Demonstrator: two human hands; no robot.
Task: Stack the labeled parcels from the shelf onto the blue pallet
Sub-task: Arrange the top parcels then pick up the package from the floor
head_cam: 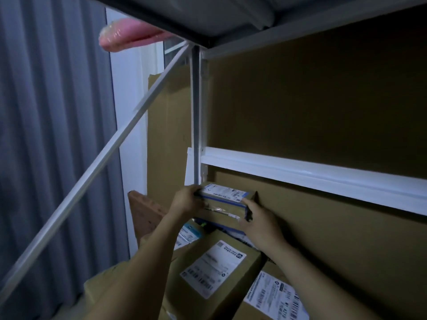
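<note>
A small brown parcel (225,200) with a white label and blue tape sits atop a pile of cardboard parcels inside the shelf. My left hand (187,200) grips its left end, fingers curled over the top edge. On its right end my right hand (258,221) holds the lower corner. Below lie a larger labeled box (215,271) and another labeled box (275,294) at the lower right. The blue pallet is not in view.
A white shelf beam (312,174) runs just above the parcel, with a white upright post (196,116) to its left. A diagonal metal brace (97,165) crosses the left side. Brown cardboard backing (323,100) lines the shelf. A pink wrapped item (129,35) lies on the top shelf.
</note>
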